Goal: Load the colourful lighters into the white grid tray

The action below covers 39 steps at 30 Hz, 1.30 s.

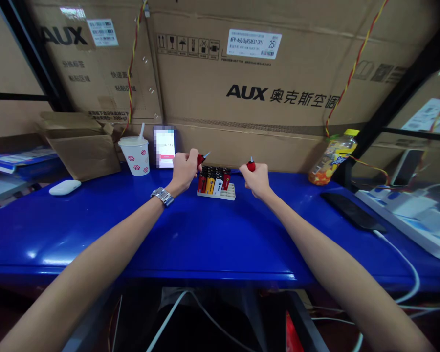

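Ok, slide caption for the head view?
Red lighter in left hand, second lighter in right hand, both lit, near a partly filled lighter tray on a blue table.

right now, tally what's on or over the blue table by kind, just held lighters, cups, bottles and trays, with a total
Held red lighters: 2 (one in the left hand, one in the right hand)
Lidded cup: 1
Yellow-capped bottle: 1
White lighter tray: 1
Total: 5
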### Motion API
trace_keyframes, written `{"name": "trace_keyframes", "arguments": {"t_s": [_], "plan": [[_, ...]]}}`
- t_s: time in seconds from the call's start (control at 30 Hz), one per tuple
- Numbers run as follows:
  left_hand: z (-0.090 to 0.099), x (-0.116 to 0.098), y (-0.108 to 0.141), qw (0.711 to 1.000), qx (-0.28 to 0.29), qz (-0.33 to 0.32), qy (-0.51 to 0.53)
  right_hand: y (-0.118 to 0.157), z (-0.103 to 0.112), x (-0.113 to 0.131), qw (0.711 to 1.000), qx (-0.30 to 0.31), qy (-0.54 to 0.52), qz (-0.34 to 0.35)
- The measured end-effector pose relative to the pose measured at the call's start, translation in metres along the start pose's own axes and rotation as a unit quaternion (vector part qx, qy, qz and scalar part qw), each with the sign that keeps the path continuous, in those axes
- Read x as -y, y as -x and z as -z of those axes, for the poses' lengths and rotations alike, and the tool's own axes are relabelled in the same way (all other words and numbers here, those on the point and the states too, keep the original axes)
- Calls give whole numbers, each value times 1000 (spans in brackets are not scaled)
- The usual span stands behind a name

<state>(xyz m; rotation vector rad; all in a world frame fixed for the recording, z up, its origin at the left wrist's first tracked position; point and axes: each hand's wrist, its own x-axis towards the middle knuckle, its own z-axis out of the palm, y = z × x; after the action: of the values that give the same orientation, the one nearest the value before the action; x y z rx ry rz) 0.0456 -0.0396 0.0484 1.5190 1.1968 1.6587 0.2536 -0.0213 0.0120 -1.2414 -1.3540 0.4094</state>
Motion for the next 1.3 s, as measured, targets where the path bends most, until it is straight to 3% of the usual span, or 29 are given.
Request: {"name": "trace_keyframes", "arguments": {"t_s": [0.37,0.6,0.7,0.97,1.3], "plan": [[1,4,0,1000,-7,-12,-3,2,2,5,998,43,-17,-33],[2,-1,3,1000,24,-9,-9,-4,4,2,979,116,-154,-72],[2,2,2,999,25,-22,-32,-9,4,2,973,125,-188,-51],[3,9,0,992,39,-68,-104,-2,16,16,978,167,-107,68],[2,11,-1,986,46,-87,-135,8,13,23,954,286,-85,29]]}}
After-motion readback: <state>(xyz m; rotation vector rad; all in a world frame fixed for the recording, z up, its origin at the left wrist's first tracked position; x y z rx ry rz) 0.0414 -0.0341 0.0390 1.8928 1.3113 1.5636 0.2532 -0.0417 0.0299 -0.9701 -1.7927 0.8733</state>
